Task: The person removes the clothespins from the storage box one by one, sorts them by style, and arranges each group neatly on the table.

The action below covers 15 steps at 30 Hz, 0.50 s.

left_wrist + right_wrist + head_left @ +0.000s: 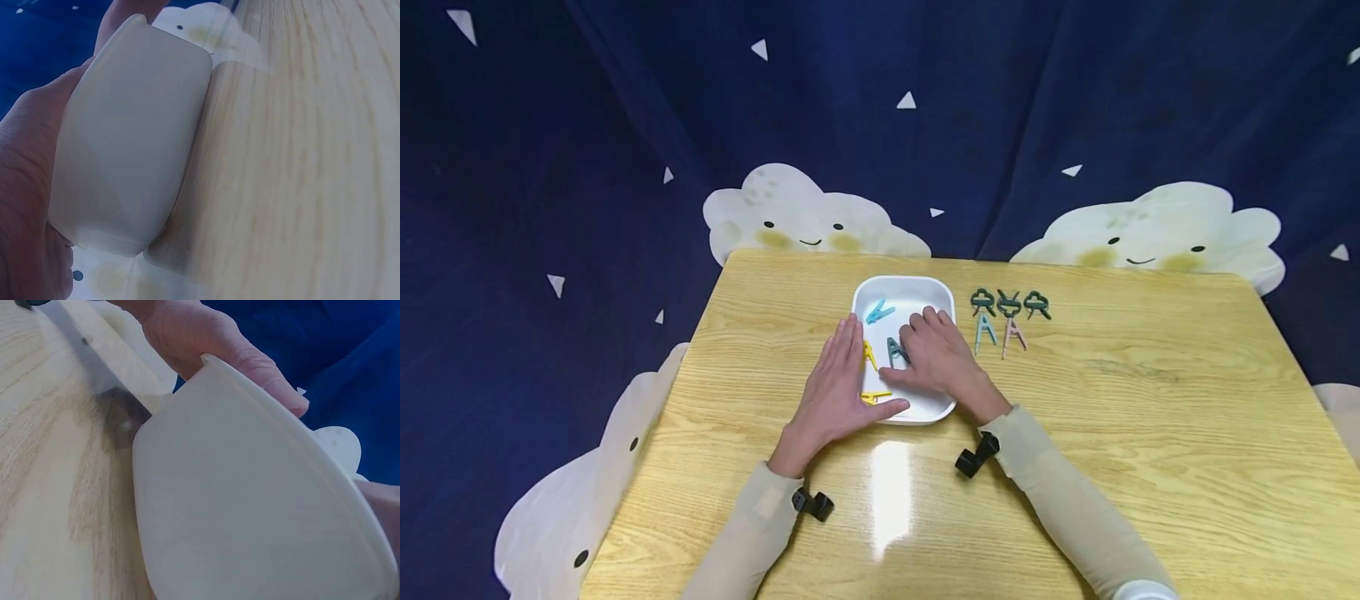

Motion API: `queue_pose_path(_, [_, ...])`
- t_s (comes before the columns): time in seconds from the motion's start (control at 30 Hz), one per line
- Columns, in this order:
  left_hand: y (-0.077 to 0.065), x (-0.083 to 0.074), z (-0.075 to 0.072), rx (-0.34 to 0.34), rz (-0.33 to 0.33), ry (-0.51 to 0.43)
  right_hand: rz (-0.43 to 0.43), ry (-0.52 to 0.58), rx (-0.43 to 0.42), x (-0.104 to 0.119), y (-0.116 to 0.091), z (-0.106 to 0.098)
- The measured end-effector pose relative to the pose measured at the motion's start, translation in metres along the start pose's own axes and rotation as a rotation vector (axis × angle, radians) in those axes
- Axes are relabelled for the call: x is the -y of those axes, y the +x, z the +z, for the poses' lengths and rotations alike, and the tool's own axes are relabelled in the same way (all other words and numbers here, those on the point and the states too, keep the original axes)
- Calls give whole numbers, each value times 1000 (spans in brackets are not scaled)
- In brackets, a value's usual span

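Note:
A white plastic basin stands on the table between my two hands. My left hand rests along its left rim with straight fingers, the thumb reaching over the front corner. Above the basin's right half is my right hand, its thumb stretched left and its fingers pointing away, loosely bent. Beside that thumb lies a dark green clothespin, partly covered by the hand. A light blue clothespin lies toward the back of the basin. Two yellow clothespins, one at mid-left and one near the front, lie by my left hand.
Right of the basin, dark green cloud-shaped clips lie in a row on the wooden table. Just in front of them are a light blue clothespin and a pink clothespin. A dark blue curtain hangs behind the table.

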<state>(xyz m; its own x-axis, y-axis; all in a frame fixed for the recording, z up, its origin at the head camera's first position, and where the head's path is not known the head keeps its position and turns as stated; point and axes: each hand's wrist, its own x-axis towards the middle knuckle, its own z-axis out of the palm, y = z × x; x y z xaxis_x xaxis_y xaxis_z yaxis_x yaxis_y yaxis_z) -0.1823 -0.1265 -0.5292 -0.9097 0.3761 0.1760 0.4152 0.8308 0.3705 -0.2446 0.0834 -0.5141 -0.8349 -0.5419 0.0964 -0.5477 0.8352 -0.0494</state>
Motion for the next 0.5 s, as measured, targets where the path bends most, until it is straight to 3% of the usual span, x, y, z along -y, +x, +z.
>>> queue_pose_path(0.3, [1,1,-1,7,-5,-21,-111,52,117,-8,1,-7])
queue_pose_path(0.5, [1,1,0,12,-8,-18,-122,78,129,-9,0,-8])
